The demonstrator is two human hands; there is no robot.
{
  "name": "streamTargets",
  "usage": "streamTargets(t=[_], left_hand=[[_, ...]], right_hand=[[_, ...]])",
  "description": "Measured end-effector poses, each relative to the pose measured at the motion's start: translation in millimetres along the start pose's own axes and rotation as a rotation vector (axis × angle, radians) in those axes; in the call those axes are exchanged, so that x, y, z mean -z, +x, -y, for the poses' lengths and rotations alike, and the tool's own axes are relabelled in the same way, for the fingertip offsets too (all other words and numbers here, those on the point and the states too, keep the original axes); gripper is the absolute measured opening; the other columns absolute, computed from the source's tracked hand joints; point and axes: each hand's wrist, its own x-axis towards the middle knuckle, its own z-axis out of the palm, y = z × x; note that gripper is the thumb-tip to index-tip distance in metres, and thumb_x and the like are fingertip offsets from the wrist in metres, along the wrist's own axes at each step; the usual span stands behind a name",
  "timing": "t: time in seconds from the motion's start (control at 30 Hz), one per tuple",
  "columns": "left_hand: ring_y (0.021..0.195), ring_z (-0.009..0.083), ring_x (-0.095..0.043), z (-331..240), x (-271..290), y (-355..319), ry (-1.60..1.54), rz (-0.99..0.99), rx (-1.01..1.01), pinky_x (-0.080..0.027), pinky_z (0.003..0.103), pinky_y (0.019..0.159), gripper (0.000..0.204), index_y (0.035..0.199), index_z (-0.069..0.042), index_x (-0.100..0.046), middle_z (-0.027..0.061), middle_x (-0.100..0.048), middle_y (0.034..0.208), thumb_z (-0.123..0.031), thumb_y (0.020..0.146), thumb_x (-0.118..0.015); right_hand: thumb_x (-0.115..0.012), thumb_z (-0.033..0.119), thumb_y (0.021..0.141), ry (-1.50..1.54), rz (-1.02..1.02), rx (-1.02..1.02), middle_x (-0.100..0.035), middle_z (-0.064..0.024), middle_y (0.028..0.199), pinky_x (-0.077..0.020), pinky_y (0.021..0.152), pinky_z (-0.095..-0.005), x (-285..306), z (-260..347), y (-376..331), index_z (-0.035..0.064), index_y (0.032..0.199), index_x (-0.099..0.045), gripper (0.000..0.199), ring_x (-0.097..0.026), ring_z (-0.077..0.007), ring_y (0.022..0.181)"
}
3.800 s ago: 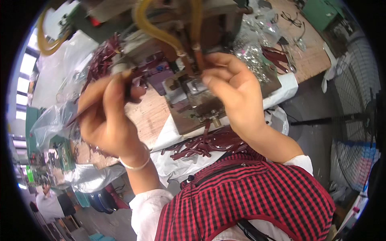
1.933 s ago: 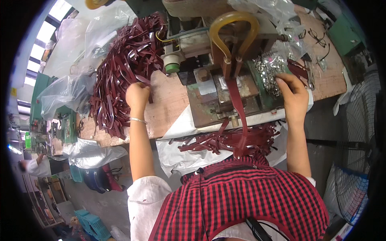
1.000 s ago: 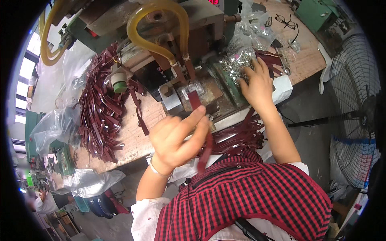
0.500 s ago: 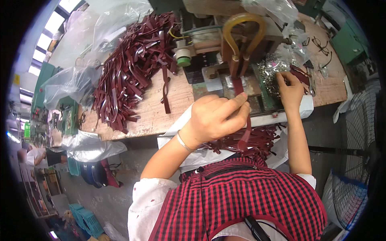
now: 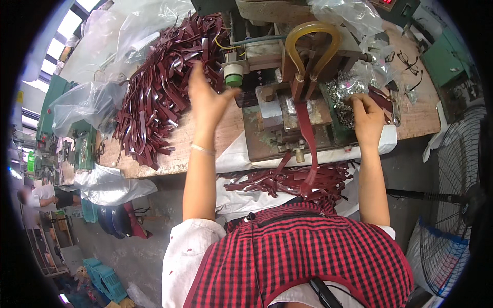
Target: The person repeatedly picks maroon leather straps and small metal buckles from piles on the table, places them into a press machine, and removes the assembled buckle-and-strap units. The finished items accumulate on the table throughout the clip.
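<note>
Fingers, L hand (image 5: 208, 102): thumb & fingers are standing wide apart, slightly blurred; hand is hovering over R edge of strap heap (image 5: 156, 102), thumb pointing twd knob (image 5: 233, 80).
Fingers, R hand (image 5: 368, 120): thumb & index are curling close tog. at R side of metal bits (image 5: 343, 97); cannot tell whether they are gripping one.
Apron (image 5: 308, 251): red/blk check, is covering torso; white sleeve (image 5: 187, 251) is showing on L arm.
White sheet (image 5: 231, 197): is lying below table edge, under front pile.
Front pile (image 5: 280, 180): dk-red straps are lying bunched btwn apron & table edge.
Single strap (image 5: 305, 123): dk red, is running from beneath press rods, fwd over press base (image 5: 257, 141), w/ lower end hanging onto front pile.
Table (image 5: 228, 131): wood top, is carrying press, strap heap & metal bits.
Metal bits: small, silvery, are lying loose just R of press base, partly around clear plastic.
Knob: white w/ green end, is projecting at L of press.
Yellow tube (image 5: 313, 27): is looping above press rods.
Strap heap: many dk-red straps are lying piled on L side of table.
Clear bags (image 5: 87, 110): are bunching beyond heap's L side.
Eyeglasses (image 5: 408, 64): are resting at far R of table.
Fan (image 5: 452, 159): wire guard, is standing R of table.
Co-worker (image 5: 43, 196): white top, is appearing small at far L.
</note>
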Motion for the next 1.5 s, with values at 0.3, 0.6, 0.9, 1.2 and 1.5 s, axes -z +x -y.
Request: streamTargets(t=[0.3, 0.6, 0.9, 1.2, 1.5], left_hand=[[0.108, 0.0327, -0.066, 22, 50, -6, 0.986, 0.393, 0.093, -0.054, 0.045, 0.093, 0.061, 0.098, -0.003, -0.079, 0.0144, -0.072, 0.106, -0.058, 0.072, -0.087], [0.081, 0.0333, -0.07, 56, 76, -33, 0.544, 0.116, 0.163, -0.056, 0.042, 0.076, 0.017, 0.088, -0.005, -0.078, 0.0142, -0.072, 0.089, -0.021, 0.082, -0.079], [0.074, 0.0148, -0.065, -36, 68, -50, -0.855, -0.028, 0.078, -0.05, 0.024, 0.065, 0.016, 0.112, 0.003, -0.069, 0.0126, -0.073, 0.099, -0.009, 0.104, -0.062], [0.079, 0.0233, -0.073, -148, 86, -31, -0.72, -0.081, -0.462, -0.06, 0.032, 0.07, 0.013, 0.099, 0.008, -0.069, 0.0168, -0.073, 0.091, 0.009, 0.088, -0.074], [0.059, 0.0119, -0.062, -154, 37, -77, -0.223, 0.01, -1.051, -0.047, 0.025, 0.049, 0.024, 0.096, -0.007, -0.074, 0.0087, -0.076, 0.096, -0.012, 0.077, -0.088]], right_hand=[[-0.074, 0.008, 0.093, 0.051, 0.008, -0.008, -0.074, -0.0007, 0.092, -0.0492, 0.077, -0.0223, -6, -6, 0, 0.0005, 0.106, -0.075, 0.015, -0.064, -0.0064, 0.084], [-0.069, 0.001, 0.092, 0.148, 0.164, 0.081, -0.076, -0.0075, 0.104, -0.052, 0.089, -0.027, 0, 59, -23, -0.0012, 0.109, -0.074, 0.018, -0.068, -0.0127, 0.096], [-0.072, 0.003, 0.089, 0.489, 0.176, -0.043, -0.074, -0.0095, 0.1, -0.0521, 0.088, -0.0267, -56, 79, -26, -0.0049, 0.117, -0.063, 0.031, -0.069, -0.0129, 0.093], [-0.064, 0.001, 0.091, 0.608, 0.287, -0.067, -0.07, -0.0131, 0.113, -0.0502, 0.095, -0.0301, -42, 125, -44, -0.0082, 0.136, -0.051, 0.047, -0.066, -0.0144, 0.106], [-0.079, 0.017, 0.08, -0.832, -0.044, 0.296, -0.065, -0.0208, 0.13, -0.0466, 0.106, -0.0501, 9, -18, -15, 0.0041, 0.096, -0.074, 0.022, -0.052, -0.0407, 0.134]])
